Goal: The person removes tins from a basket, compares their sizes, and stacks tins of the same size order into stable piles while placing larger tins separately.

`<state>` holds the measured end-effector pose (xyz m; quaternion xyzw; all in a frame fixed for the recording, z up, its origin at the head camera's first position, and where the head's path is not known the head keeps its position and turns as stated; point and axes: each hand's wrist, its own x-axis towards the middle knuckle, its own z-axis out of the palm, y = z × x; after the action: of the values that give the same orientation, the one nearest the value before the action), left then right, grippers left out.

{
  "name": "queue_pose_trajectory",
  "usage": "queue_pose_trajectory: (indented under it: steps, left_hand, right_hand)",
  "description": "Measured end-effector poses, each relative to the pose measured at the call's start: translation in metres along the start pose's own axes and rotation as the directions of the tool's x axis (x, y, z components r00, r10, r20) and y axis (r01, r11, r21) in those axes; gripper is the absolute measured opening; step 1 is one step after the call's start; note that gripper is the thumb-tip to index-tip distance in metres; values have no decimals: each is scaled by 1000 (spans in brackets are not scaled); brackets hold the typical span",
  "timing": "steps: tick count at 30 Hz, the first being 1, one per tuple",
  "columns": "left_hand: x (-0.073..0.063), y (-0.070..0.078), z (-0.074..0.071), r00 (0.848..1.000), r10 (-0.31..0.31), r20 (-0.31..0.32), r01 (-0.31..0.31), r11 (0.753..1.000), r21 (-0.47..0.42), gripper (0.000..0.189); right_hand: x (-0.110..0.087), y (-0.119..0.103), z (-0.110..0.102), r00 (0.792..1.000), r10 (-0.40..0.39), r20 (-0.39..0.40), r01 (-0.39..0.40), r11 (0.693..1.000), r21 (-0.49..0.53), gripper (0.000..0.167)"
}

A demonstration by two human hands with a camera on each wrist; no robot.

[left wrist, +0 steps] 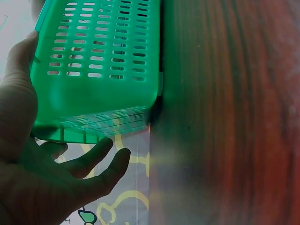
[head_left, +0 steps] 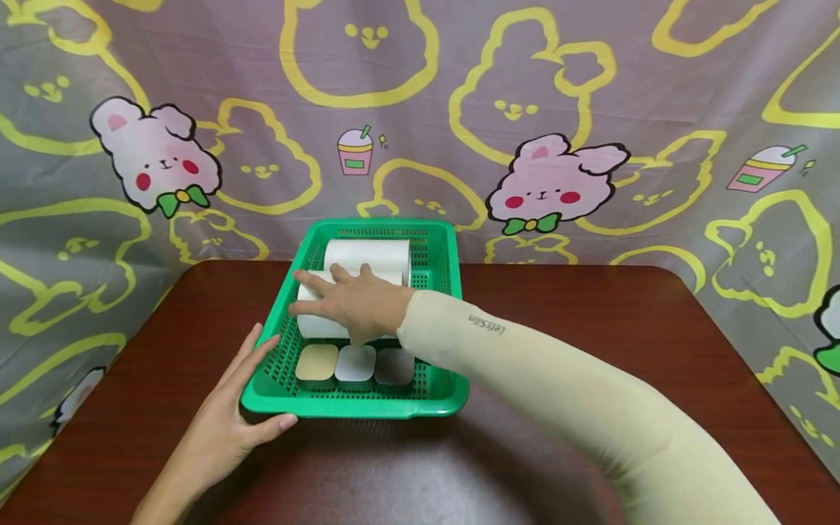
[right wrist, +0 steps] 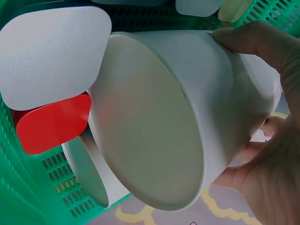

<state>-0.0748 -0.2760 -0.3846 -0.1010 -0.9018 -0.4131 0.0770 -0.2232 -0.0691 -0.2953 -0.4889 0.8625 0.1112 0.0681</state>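
A green basket point(head_left: 354, 407) stands on the table, holding two white cylinders. My right hand point(head_left: 359, 302) spreads over the front white cylinder point(head_left: 321, 328); in the right wrist view, thumb and fingers grip the sides of that cylinder point(right wrist: 150, 122). The rear white cylinder point(head_left: 367, 252) lies beyond it. My left hand point(head_left: 223, 408) holds the basket's near left corner, thumb at the front rim and fingers along the left side. Three small containers with cream point(head_left: 318, 362), light grey point(head_left: 356, 363) and dark grey point(head_left: 394, 366) tops sit in the basket's near end.
In the right wrist view, a pale rounded-square piece point(right wrist: 54, 58) and a red one point(right wrist: 54, 124) are beside the gripped cylinder. The brown table point(head_left: 590, 313) runs back to a patterned curtain point(head_left: 420, 146). My right sleeve point(head_left: 558, 372) crosses the basket's right rim.
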Motion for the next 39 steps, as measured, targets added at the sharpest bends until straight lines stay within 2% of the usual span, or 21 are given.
queue_pose_trajectory:
  steps: [14, 25, 36, 39]
  left_hand:
    - [0, -1, 1, 1000, -3, 4, 3, 1000, -5, 104]
    - [-1, 1, 1, 1000, -5, 4, 5, 1000, -2, 104]
    - [-3, 2, 3, 1000, -7, -2, 7, 1000, 6, 104]
    - [-3, 2, 3, 1000, -3, -6, 3, 1000, -2, 104]
  right_hand:
    - [-20, 6, -11, 993, 3, -120, 0, 1000, 22, 92]
    - [-39, 12, -20, 984, 37, -175, -32, 999, 31, 96]
    - [-62, 21, -29, 961, 97, -259, -83, 994, 65, 96]
    - [-69, 25, -29, 947, 122, -298, -105, 992, 70, 96]
